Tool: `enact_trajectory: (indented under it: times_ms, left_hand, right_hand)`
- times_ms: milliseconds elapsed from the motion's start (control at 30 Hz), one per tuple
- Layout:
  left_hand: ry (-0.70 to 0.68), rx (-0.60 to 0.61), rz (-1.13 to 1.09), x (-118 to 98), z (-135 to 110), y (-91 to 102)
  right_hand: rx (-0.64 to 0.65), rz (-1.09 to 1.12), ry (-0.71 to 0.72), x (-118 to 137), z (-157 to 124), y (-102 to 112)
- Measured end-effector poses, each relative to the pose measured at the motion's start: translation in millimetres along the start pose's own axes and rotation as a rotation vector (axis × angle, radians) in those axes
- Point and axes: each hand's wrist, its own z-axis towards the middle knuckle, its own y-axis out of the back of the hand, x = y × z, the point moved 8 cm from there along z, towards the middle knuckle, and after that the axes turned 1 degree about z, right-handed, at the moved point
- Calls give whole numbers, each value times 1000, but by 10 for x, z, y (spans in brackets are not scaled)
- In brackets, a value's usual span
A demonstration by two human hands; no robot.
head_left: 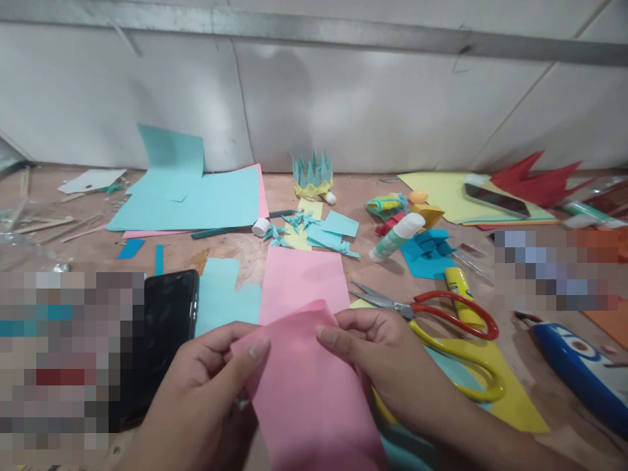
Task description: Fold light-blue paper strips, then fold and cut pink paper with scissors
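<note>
Both of my hands hold a pink sheet of paper (307,386) at its upper edge, folded over near the top. My left hand (216,373) pinches its left corner with thumb on top. My right hand (373,356) pinches the right corner. Another part of the pink paper (304,278) lies flat on the table just beyond the fold.
Red-and-yellow scissors (441,327) lie right of my hands on yellow paper (515,399). A black phone (164,327) lies at left. Glue sticks (397,237), light blue sheets (196,199), a small paper crown (313,173), another phone (495,199) and red folded paper (537,180) spread further back.
</note>
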Motion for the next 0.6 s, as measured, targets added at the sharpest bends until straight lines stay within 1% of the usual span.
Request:
enact_trajectory:
  times_ms: [100,133,200,267,300,367,433,500,533,600]
  left_hand:
    - [18,120,499,-116,-30,-56]
    - [16,159,623,-139,-47,-88]
    - [-8,191,769,-170,-75,-144]
    - [-25,199,820,-157,-93,-182]
    - [-35,202,818,-143,-97,-191]
    - [-46,196,745,-124,-91,-171]
    - [-35,110,574,-141,-60,-54]
    - [25,8,383,-143,-22,100]
    - [66,-28,315,-135,-5,163]
    - [120,-64,245,-131,28,245]
  right_hand:
    - [114,-165,-105,-78,-62,-108]
    - [152,-205,-153,-122,-91,-155]
    - [228,-260,-230,-210,-152,-259]
    - [299,-289,-261,-268,-197,-353]
    - [322,-296,-256,-275,-205,-380]
    - [321,-332,-212,-238,-185,-366]
    - [283,-394,-149,-145,-135,-279]
    - [254,-453,-91,-34,-83,-176]
    - [249,-470,-72,12,-62,-130]
    - [244,-468,-55,68,-26,-52]
